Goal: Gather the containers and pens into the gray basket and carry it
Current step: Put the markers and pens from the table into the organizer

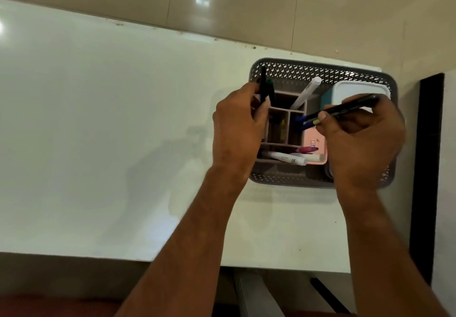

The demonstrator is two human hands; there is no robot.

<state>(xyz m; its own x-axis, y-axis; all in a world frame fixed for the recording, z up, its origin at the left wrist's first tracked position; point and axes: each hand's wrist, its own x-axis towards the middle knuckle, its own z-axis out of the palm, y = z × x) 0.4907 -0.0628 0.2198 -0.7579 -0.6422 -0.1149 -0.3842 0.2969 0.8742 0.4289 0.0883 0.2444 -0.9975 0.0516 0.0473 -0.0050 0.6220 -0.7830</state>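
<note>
On the white tabletop (98,144) the gray basket (320,70) sits at the right edge. Over its divided pen organizer (283,129), the left hand (237,129) pinches a black pen (263,84); the right hand (362,139) grips several pens (345,109). Behind sits a white-lidded teal container (355,89).

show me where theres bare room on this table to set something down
The white table is bare left of the gray basket, and in front of it between the forearms. The basket itself is crowded.
</note>
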